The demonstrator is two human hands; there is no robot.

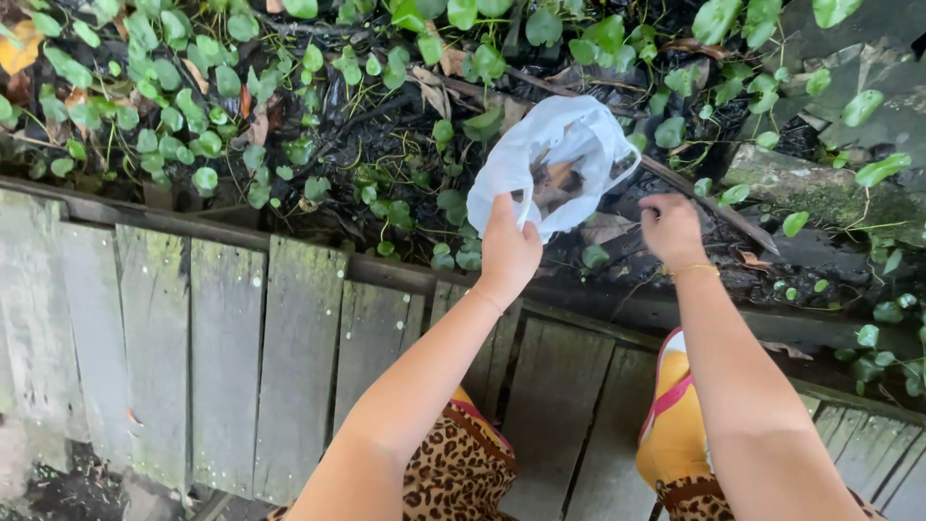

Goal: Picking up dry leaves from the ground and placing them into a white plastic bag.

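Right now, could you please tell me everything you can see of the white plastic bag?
The white plastic bag is thin, translucent and crumpled, its mouth open upward. Brown dry leaves show inside it. The left hand grips its lower edge, holding it above the wet ground and round green leaves. The right hand is beside it, not touching.

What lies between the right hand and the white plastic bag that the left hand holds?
In the head view, no object fills the gap between the right hand and the white plastic bag; behind it show dark wet ground and a pale dead leaf. The left hand grips the bag's edge.
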